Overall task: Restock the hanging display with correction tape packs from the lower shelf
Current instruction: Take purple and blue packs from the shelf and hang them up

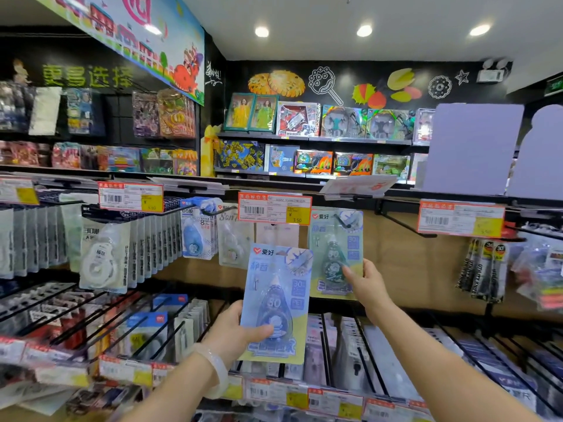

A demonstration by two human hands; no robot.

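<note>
Two hands [240, 330] [367, 283], each on a pack [275, 303] [333, 254], edges apart

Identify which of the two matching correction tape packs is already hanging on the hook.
The green pack, touched by the right hand, hangs there; the blue pack is held in the left hand.

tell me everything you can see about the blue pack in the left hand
The blue correction tape pack is a flat card with a clear blister over a teardrop-shaped dispenser marked 30. It is upright, slightly tilted, and off any hook. The left hand grips its lower left edge, thumb across the front. It stands in front of the shelf.
</note>
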